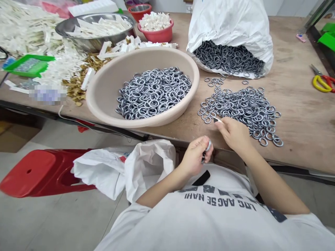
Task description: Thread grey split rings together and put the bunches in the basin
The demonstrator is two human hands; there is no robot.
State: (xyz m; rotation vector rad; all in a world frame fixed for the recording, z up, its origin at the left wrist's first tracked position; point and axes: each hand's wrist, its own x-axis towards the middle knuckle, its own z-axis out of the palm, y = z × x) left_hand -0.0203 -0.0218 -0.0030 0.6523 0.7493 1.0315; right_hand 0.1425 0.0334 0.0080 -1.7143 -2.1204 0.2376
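My left hand (195, 155) is closed in front of the table edge, with grey metal rings (208, 145) partly showing between its fingers. To its right, my right hand (235, 134) pinches a slim white tool with a dark pointed tip (217, 120); its exact kind is too small to make out. That tip lies just in front of a loose pile of grey rings (243, 108) on the table. Beyond my left hand a big beige basin (104, 104) holds many more of these rings.
A white sack (230, 21) spills rings at the back. Scissors (321, 82) lie far right. White strips fill a steel bowl (78, 42), beside a red bowl (157, 35) of white pieces. A green tray (36, 59) sits left. Below are a red stool (34, 170) and an open white bag (149, 164).
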